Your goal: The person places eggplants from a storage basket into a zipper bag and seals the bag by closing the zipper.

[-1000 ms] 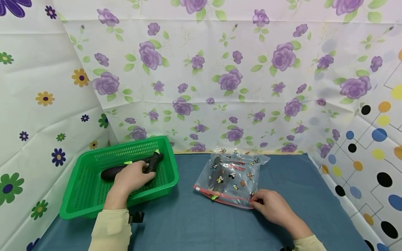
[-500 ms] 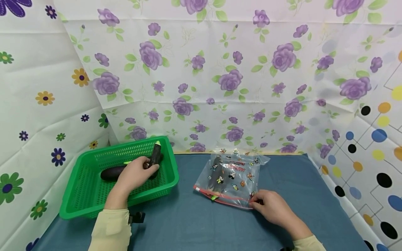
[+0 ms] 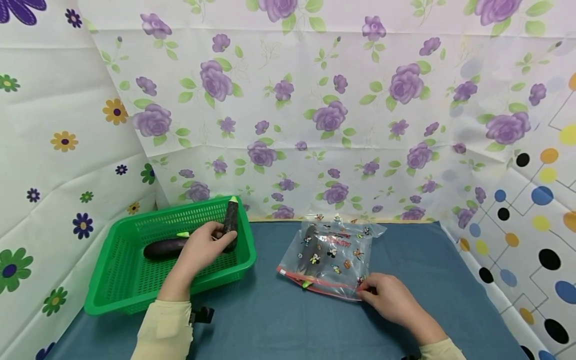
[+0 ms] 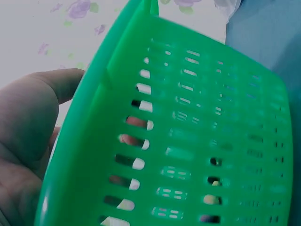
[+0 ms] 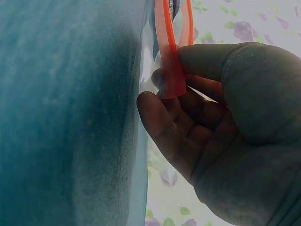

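My left hand grips a dark eggplant with a pale green tip, held upright at the right end of the green basket. A second eggplant lies in the basket, left of that hand. The basket wall hides most of my fingers in the left wrist view. My right hand pinches the right corner of a clear zip bag with cartoon prints. In the right wrist view its red zip edge sits between thumb and fingers. Another eggplant lies inside the bag, its green end at the mouth.
A blue cloth covers the table. A floral sheet stands behind it, with a flowered sheet on the left and a dotted one on the right.
My left hand has moved slightly right and turned the eggplant more upright, lifting it off the other one in the basket. The right hand and the bag have stayed put.
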Motion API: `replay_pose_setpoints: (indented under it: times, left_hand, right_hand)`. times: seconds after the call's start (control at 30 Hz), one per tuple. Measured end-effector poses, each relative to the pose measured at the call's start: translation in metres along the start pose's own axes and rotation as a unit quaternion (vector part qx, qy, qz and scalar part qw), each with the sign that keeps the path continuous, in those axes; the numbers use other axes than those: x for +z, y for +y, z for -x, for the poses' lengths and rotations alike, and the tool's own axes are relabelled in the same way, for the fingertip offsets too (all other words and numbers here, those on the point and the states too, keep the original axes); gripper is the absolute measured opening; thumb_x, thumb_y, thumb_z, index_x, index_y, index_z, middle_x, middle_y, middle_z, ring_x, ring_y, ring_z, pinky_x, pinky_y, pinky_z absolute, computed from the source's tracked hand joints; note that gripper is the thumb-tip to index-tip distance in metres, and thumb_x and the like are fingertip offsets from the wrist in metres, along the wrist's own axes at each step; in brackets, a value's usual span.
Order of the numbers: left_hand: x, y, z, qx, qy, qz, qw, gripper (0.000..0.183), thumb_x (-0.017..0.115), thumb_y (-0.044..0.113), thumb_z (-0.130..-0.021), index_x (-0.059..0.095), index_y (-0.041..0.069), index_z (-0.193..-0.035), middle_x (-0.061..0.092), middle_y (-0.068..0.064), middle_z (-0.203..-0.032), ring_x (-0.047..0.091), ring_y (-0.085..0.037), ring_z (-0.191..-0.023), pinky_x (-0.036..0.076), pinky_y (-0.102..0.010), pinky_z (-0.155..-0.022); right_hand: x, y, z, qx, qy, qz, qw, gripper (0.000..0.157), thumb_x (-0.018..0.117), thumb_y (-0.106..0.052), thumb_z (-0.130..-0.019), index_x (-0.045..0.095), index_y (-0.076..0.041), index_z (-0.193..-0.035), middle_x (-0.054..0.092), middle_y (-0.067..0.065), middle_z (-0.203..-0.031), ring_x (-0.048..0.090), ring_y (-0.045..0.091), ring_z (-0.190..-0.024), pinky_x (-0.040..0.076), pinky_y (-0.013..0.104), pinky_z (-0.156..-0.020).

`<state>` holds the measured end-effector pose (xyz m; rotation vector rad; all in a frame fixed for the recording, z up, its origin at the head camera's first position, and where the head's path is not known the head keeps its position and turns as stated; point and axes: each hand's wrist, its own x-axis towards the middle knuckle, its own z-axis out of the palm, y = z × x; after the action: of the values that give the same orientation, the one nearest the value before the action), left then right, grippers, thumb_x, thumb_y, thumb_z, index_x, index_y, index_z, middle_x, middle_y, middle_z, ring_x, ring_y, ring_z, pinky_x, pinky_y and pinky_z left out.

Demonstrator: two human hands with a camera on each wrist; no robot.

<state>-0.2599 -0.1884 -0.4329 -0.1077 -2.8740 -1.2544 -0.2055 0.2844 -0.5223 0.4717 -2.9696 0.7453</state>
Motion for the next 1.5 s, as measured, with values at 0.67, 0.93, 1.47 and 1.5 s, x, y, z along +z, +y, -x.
replay_pose_setpoints:
  times: [0.67, 0.93, 1.47, 1.5]
  left_hand:
    - [0.020, 0.010, 0.000, -0.005, -0.019, 0.080, 0.9966, 0.076, 0.062, 0.066, -0.093, 0.050, 0.012, -0.145, 0.062, -0.013, -0.121, 0.071, -0.023, -0.084, 0.055, -0.041, -0.060]
    - [0.029, 0.015, 0.000, 0.013, -0.017, 0.096, 0.9951, 0.070, 0.064, 0.065, -0.093, 0.054, 0.015, -0.141, 0.064, -0.010, -0.114, 0.071, -0.027, -0.081, 0.054, -0.041, -0.057]
    - [0.036, 0.026, 0.004, 0.044, -0.015, 0.107, 0.9932, 0.062, 0.065, 0.063, -0.093, 0.059, 0.019, -0.137, 0.064, -0.007, -0.108, 0.069, -0.021, -0.073, 0.054, -0.041, -0.058]
    - [0.037, 0.027, 0.004, 0.046, -0.014, 0.107, 0.9931, 0.062, 0.065, 0.062, -0.093, 0.058, 0.019, -0.137, 0.063, -0.007, -0.108, 0.069, -0.021, -0.073, 0.054, -0.041, -0.058]
  right_hand:
    - [-0.001, 0.000, 0.000, 0.000, -0.004, 0.001, 1.000, 0.013, 0.079, -0.026, -0.091, 0.074, -0.033, -0.082, 0.058, -0.021, -0.078, 0.052, -0.003, -0.066, 0.046, 0.025, -0.061]
    - [-0.001, 0.000, 0.000, 0.000, -0.007, -0.003, 1.000, 0.012, 0.079, -0.026, -0.091, 0.074, -0.033, -0.082, 0.058, -0.020, -0.078, 0.052, -0.003, -0.066, 0.046, 0.025, -0.061]
    - [-0.001, -0.001, 0.000, -0.004, -0.005, -0.004, 1.000, 0.014, 0.079, -0.024, -0.091, 0.074, -0.033, -0.081, 0.058, -0.019, -0.077, 0.052, -0.003, -0.066, 0.046, 0.025, -0.060]
    - [-0.001, -0.001, 0.000, -0.005, -0.005, -0.004, 1.000, 0.014, 0.079, -0.024, -0.091, 0.074, -0.033, -0.081, 0.058, -0.019, -0.077, 0.052, -0.003, -0.066, 0.046, 0.025, -0.060]
